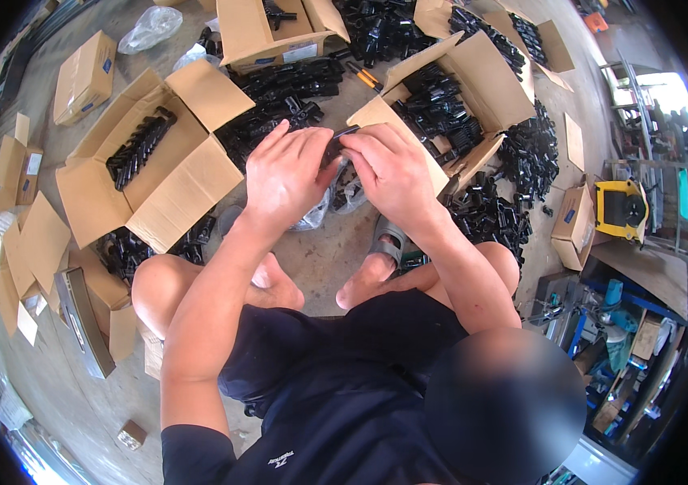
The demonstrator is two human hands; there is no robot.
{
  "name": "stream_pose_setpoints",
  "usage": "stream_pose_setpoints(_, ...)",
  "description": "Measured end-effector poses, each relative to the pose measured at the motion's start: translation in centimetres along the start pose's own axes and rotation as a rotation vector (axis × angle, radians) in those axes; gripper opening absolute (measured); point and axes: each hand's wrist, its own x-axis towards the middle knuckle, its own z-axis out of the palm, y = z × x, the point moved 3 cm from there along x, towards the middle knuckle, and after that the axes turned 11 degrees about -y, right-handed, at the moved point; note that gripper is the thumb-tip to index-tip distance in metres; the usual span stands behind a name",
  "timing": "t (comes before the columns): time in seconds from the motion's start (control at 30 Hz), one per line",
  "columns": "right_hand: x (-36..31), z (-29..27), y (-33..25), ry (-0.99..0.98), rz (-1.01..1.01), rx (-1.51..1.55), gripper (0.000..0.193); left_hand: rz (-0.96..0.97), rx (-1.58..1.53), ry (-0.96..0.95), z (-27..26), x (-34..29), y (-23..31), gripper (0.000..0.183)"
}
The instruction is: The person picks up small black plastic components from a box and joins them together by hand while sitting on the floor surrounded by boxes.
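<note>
My left hand and my right hand meet in front of me, above the floor. Between their fingertips they grip a small black part, mostly covered by the fingers, so its exact kind does not show. To the left, an open cardboard box holds a neat row of black parts. Another open box on the right contains a jumble of black parts. See-through plastic bags lie beneath my hands, between my feet.
Loose black parts are heaped beyond my hands, and a further pile spreads on the right. A third open carton stands at the back. Farther off are a closed carton and a yellow-framed object.
</note>
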Motion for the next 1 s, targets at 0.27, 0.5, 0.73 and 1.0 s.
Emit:
stream_pose_setpoints(0.27, 0.5, 1.3, -0.6, -0.063, -0.008, -0.070, 0.026, -0.013, 0.008, -0.017, -0.5, -0.4, -0.2, 0.039)
stream_pose_setpoints(0.5, 1.1, 0.0, -0.4, -0.080, 0.162, 0.140, 0.040, -0.125, -0.081, -0.047, -0.6, -0.7, -0.6, 0.039)
stream_pose_setpoints(0.73, 0.1, -0.1, 3.2, -0.170, 0.416, 1.028, 0.047, -0.493, -0.970, -0.212, 0.0, -1.0, -1.3, 0.031)
stream_pose_setpoints(1.0, -0.1, 0.2, 2.8, -0.118, 0.445, 1.227, 0.038, -0.465, -1.292, -0.096, -1.0, -0.4, 0.5, 0.036)
